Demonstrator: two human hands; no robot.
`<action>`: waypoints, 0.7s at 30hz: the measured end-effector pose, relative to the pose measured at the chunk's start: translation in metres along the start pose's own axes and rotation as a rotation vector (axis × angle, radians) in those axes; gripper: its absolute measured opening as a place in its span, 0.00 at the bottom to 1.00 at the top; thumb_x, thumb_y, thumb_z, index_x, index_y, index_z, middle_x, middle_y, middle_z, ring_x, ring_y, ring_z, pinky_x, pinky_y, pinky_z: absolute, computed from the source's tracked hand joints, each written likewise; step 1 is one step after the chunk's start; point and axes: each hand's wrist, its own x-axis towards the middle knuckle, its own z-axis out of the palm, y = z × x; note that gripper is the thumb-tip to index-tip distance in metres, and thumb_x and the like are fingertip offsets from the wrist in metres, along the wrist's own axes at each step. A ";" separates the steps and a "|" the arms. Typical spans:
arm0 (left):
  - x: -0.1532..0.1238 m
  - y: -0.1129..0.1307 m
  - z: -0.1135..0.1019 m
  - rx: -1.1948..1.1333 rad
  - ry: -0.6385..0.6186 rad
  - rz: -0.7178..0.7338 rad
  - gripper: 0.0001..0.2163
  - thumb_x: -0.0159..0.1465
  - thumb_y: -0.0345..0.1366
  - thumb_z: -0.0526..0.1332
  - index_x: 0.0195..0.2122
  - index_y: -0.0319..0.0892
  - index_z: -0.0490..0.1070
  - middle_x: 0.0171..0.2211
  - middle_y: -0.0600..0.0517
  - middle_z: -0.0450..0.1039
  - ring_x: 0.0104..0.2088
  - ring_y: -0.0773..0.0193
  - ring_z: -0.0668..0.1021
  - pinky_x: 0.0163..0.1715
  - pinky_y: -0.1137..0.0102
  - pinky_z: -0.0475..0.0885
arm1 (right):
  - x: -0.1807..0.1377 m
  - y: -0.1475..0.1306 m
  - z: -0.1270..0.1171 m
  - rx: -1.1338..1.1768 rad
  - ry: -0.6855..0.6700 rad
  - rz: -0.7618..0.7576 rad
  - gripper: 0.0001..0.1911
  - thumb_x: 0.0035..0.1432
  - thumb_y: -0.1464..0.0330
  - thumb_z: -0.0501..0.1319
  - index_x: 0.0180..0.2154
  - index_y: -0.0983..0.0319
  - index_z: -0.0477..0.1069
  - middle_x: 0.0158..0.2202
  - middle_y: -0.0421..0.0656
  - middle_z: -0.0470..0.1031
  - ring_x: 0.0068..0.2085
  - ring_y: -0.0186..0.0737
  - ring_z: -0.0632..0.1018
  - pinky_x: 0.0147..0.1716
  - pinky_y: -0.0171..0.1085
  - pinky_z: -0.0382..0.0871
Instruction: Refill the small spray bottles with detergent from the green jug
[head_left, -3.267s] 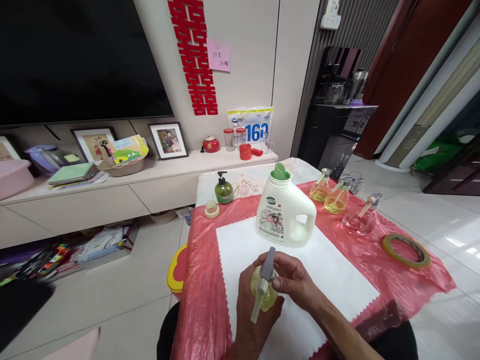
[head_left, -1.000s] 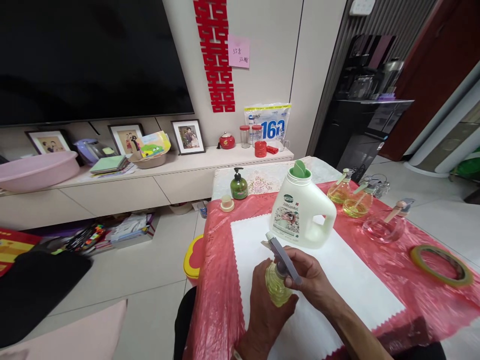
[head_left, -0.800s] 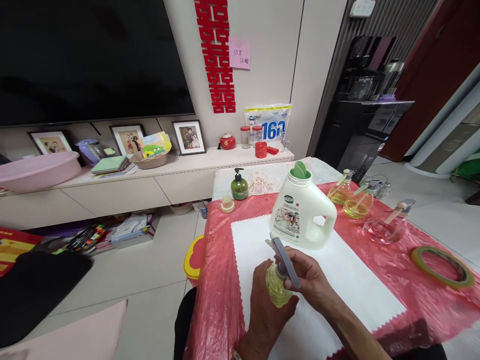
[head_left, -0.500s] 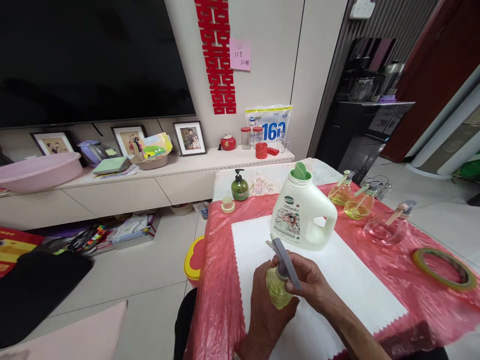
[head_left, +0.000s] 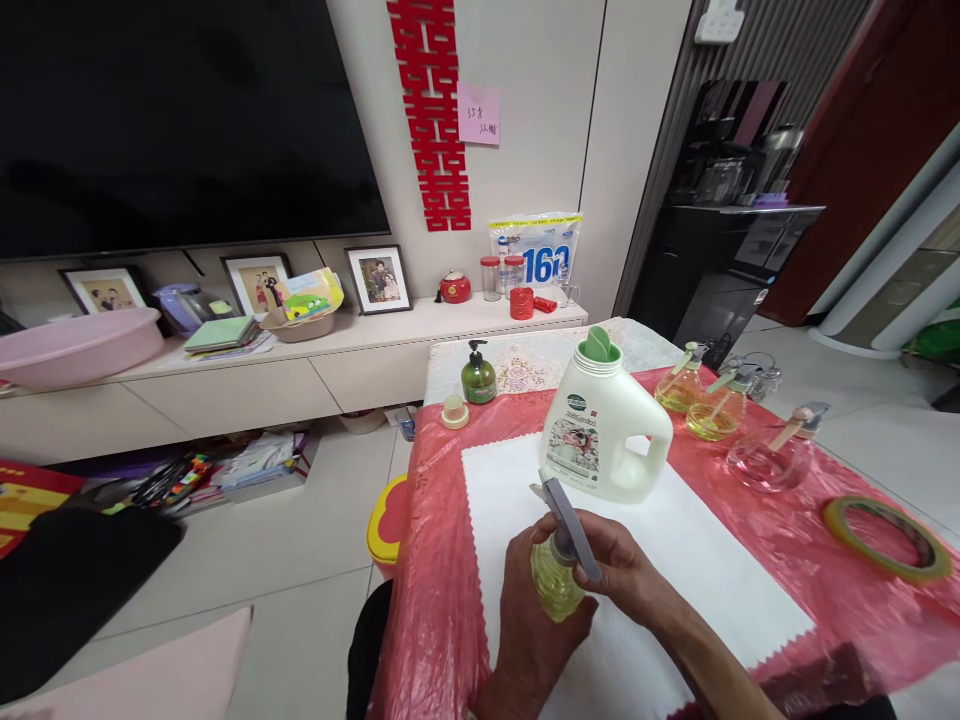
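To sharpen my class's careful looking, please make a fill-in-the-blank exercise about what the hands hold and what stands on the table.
1. The left hand grips a small spray bottle holding ____ liquid.
2. The right hand holds that bottle's ____ trigger head.
3. The jug stands on a white cloth and has a ____ cap.
Missing words: yellow; grey; green.
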 end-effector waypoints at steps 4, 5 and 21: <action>-0.004 -0.005 0.001 -0.064 0.010 -0.042 0.27 0.49 0.32 0.69 0.52 0.44 0.71 0.48 0.46 0.77 0.47 0.49 0.81 0.46 0.56 0.80 | 0.000 0.001 -0.001 -0.014 0.012 0.012 0.24 0.61 0.54 0.69 0.55 0.59 0.75 0.51 0.47 0.71 0.51 0.43 0.72 0.49 0.35 0.67; -0.005 -0.006 0.001 -0.077 0.019 -0.044 0.29 0.48 0.31 0.69 0.53 0.44 0.71 0.49 0.46 0.77 0.48 0.48 0.81 0.47 0.55 0.80 | 0.000 0.001 -0.001 -0.015 0.011 0.012 0.24 0.61 0.54 0.69 0.54 0.59 0.76 0.51 0.47 0.71 0.51 0.43 0.72 0.49 0.35 0.67; 0.000 -0.003 0.001 0.071 0.028 0.030 0.26 0.45 0.28 0.67 0.48 0.43 0.71 0.42 0.48 0.76 0.41 0.50 0.80 0.40 0.57 0.81 | 0.000 0.000 0.003 0.027 0.049 0.018 0.21 0.59 0.55 0.71 0.49 0.59 0.77 0.46 0.46 0.69 0.47 0.41 0.72 0.47 0.34 0.68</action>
